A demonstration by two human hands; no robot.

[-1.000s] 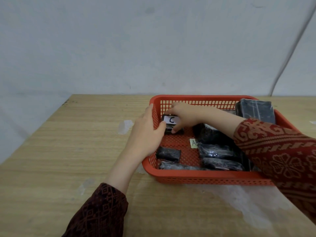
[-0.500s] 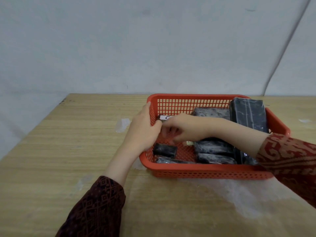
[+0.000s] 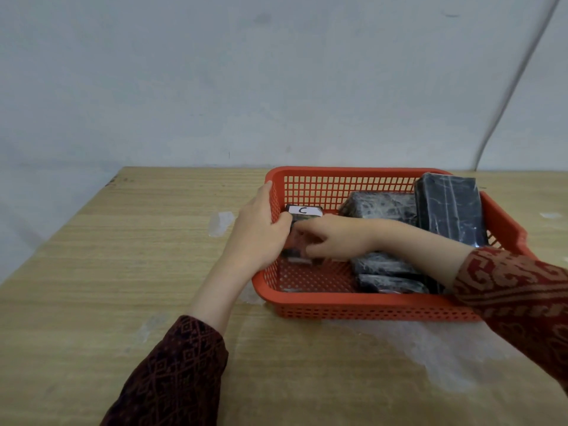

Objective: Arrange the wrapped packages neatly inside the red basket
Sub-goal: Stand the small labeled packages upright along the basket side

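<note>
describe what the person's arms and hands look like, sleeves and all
Both hands are bare: no gloves, rings or watch visible. The left hand comes out of a dark maroon sleeve with a fine reddish diamond pattern. The right hand comes out of a brighter red sleeve with tan scroll and floral motifs. Both forearms are uncovered.

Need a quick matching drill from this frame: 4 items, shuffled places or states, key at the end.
Items:
1. left hand
2. right hand
3. package labelled C
4. tall dark package

Places:
a. leaning at the red basket's far right wall
b. on the basket's left rim
c. far left inside the basket
d. reaching inside the basket, fingers on a small package

Pairs: 1-b, 2-d, 3-c, 4-a
</note>
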